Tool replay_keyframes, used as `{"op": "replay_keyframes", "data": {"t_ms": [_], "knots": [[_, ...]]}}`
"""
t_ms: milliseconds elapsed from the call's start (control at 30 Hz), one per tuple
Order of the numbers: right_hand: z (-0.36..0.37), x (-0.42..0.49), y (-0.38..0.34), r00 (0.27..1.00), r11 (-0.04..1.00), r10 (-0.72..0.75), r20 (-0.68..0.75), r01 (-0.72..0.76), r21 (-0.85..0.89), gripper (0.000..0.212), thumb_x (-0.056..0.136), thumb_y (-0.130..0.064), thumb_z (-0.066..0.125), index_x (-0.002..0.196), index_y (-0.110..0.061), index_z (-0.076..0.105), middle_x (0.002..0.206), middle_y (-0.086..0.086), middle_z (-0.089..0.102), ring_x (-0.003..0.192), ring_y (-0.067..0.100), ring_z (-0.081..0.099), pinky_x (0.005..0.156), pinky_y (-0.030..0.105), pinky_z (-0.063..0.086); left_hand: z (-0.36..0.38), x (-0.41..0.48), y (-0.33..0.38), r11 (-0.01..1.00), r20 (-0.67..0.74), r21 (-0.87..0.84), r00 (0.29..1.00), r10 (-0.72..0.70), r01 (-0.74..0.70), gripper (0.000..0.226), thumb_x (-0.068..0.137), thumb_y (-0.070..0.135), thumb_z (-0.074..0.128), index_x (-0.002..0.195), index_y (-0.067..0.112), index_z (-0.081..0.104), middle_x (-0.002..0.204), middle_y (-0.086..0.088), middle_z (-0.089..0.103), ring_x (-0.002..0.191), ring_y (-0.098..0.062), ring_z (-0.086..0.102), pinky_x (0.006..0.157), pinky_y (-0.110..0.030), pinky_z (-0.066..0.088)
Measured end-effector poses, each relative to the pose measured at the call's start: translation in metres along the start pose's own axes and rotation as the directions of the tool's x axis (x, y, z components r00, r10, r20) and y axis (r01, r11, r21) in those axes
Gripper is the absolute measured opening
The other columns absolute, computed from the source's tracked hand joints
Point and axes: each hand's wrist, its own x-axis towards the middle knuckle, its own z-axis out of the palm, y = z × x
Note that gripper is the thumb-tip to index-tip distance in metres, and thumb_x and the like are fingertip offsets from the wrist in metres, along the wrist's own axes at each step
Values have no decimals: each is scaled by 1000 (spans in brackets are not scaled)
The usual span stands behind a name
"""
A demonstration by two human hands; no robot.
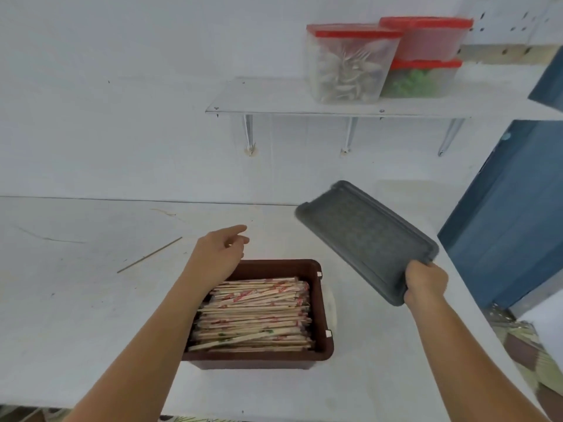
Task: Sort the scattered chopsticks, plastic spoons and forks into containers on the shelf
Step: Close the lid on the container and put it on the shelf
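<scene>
Brown bin [320, 300]: set on the white counter [76, 300], packed with paper-wrapped chopsticks [259, 312] laid flat. Left hand [219, 254]: held over the bin's far left corner, fingers relaxed, nothing grasped; contact with the rim cannot be told. Grey lid [365, 239]: held tilted in the air, right of the bin, gripped at its near corner by the right hand [425, 283]. Loose stick [149, 255]: lying on the counter, left. Wall shelf [274, 99]: three red-lidded clear containers, the front one [347, 68] filled with pale plastic cutlery.
</scene>
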Motion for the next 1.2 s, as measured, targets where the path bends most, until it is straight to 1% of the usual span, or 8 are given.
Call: {"op": "replay_keyframes", "data": {"t_ms": [133, 400, 533, 667, 767, 867, 1067, 1200], "knots": [[25, 28, 21, 996, 986, -55, -64, 44, -164, 39, 93, -2, 52, 131, -4, 59, 121, 13, 65, 108, 36, 62, 91, 43, 54, -6, 12, -28, 997, -7, 35, 998, -61, 61, 35, 101, 31, 50, 130, 39, 68, 112, 26, 73, 107, -5, 69, 102, -43, 56], [87, 25, 49, 992, 808, -117, 54, 127, -575, 13, 88, -4, 54, 99, 2, 59, 114, 26, 61, 85, 35, 56, 77, 43, 52, -55, 32, -98, 977, -57, 111, 982, -179, 184, 32, 100, 23, 52, 118, 42, 70, 110, 26, 72, 107, -4, 68, 104, -41, 54], [117, 8, 13, 972, 702, -145, -184, -30, -712, 43, 77, -12, 69, 118, -12, 56, 137, 19, 38, 116, 44, 42, 93, 50, 44, -91, 49, -146, 965, -101, 136, 972, -213, 226, 29, 99, 18, 56, 113, 36, 74, 104, 21, 75, 99, -1, 69, 98, -30, 53], [201, -64, -30, 808, 541, -416, 416, 588, -601, 15, 82, -11, 61, 93, -20, 67, 100, 2, 67, 97, 28, 60, 77, 35, 49, -127, 84, -197, 946, -153, 204, 963, -222, 251, 25, 99, 18, 58, 109, 32, 75, 105, 16, 75, 91, 4, 67, 84, -24, 51], [300, -131, -27, 560, 281, -160, 813, 815, -506, 17, 92, -18, 58, 91, -22, 75, 98, -4, 73, 94, 18, 65, 74, 27, 47, -145, 124, -236, 914, -134, 321, 968, -214, 246, 24, 97, 20, 58, 114, 29, 73, 113, 8, 74, 100, -10, 69, 90, -31, 54], [389, -176, 8, 432, 68, 230, 872, 887, -457, 26, 97, -36, 61, 106, -15, 74, 102, 0, 71, 95, 20, 67, 81, 31, 53, -151, 162, -264, 827, -92, 512, 972, -216, 232, 37, 99, 31, 59, 136, 25, 62, 133, 4, 64, 126, -20, 56, 103, -38, 49], [468, -198, 74, 557, -163, 264, 787, 831, -533, 13, 89, -27, 62, 89, -14, 62, 80, -1, 55, 69, 19, 57, 58, 25, 43, -153, 203, -304, 747, 11, 643, 974, -228, 167, 28, 96, 45, 67, 119, 29, 68, 114, 8, 61, 111, -18, 57, 85, -37, 54], [482, -200, 88, 635, -93, 193, 748, 771, -630, 15, 78, -6, 56, 69, -15, 49, 75, 0, 51, 61, 16, 50, 53, 22, 39, -145, 206, -323, 759, 13, 648, 996, -88, 59, 13, 99, 22, 62, 88, 20, 68, 86, 7, 59, 80, -16, 57, 66, -36, 55]]}}
